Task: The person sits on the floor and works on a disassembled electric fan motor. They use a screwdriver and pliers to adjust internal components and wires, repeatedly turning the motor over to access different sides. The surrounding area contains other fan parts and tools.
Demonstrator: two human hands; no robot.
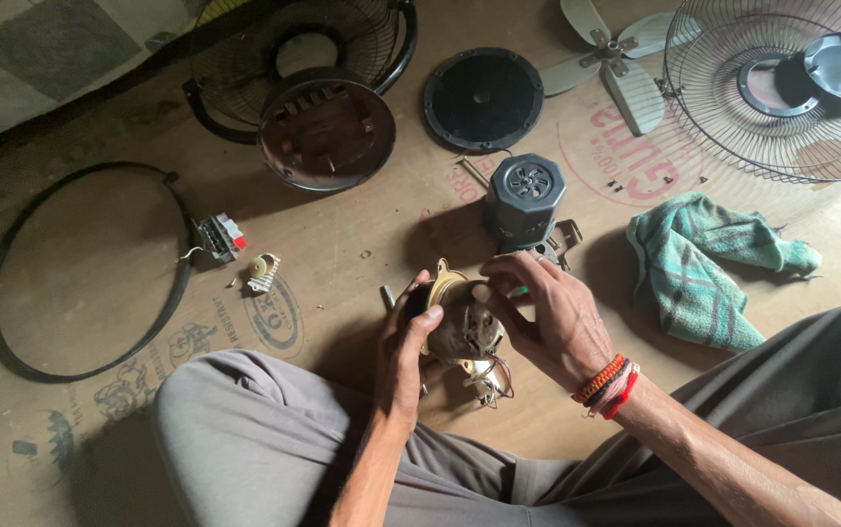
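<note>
Grey-trousered knees frame both hands over the brown cardboard floor sheet. Left hand wraps closed around the round metal fan motor with brass-coloured bracket, thumb on top. Right hand (red thread bracelets at the wrist) pinches its upper edge with curled fingers. Black plastic motor housing stands just behind; green checked cloth lies to the right.

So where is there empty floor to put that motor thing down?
Bare board lies inside the black ring, and between the green cloth and the wire fan guard. It is crowded ahead of the hands: the black motor cover, small screws and the switch block sit close to the motor.
</note>
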